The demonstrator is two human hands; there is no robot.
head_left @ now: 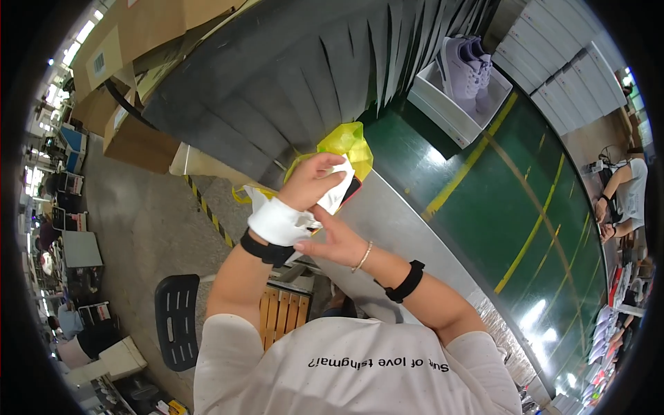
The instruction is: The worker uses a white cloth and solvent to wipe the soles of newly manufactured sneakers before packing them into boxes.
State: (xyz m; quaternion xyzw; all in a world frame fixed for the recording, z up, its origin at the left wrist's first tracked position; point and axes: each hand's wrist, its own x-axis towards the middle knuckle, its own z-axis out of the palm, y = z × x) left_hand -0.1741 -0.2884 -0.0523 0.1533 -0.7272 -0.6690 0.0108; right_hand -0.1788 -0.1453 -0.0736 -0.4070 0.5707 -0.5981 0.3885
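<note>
We saw a long green conveyor belt with yellow lines running toward a dark grey slit curtain. At its far end stood an open white box, its walls presumably steadying the lavender sneakers. Beside its metal left edge we saw a crumpled yellow plastic bag, perhaps kept within reach. The left hand, fingers curled, pinched a thin white sheet near that edge; the half-open right hand, thumb spread, met the white wrist wrap, though we couldn't tell whether it gripped.

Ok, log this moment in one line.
left hand: holding thin white piece | right hand: at white wrist wrap | yellow bag: beyond left hand | shoes: in open box
</note>
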